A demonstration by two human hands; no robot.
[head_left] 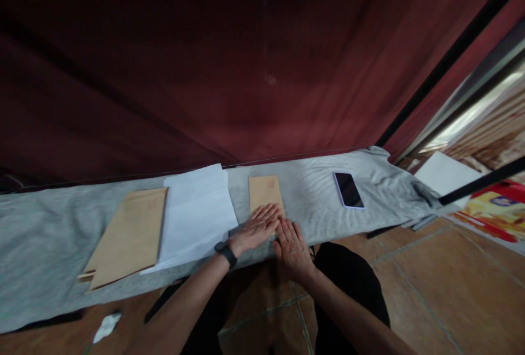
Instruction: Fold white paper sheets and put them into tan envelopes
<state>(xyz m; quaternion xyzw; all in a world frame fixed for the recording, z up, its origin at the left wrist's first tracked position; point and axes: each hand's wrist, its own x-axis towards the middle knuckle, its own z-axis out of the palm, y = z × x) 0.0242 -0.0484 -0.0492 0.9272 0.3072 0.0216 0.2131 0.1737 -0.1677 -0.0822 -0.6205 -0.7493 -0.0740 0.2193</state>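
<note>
A small brown paper envelope (264, 188) with a faint reddish mark lies on the grey cloth-covered bench before me. My left hand (258, 226), with a dark band at the wrist, rests flat across its lower part, fingers stretched out. Beside it, my right hand (293, 245) lies with extended fingers at the envelope's lower right corner. The fingertips of both hands meet or nearly meet there. Their palms and the envelope's near end are hidden.
White paper sheets (197, 213) lie left of the envelope, partly under a stack of larger brown envelopes (131, 229). A phone (348, 190) sits to the right on the grey cloth (311, 180). Dark red fabric (246, 70) rises behind. A white scrap (107, 326) is on the tiled floor.
</note>
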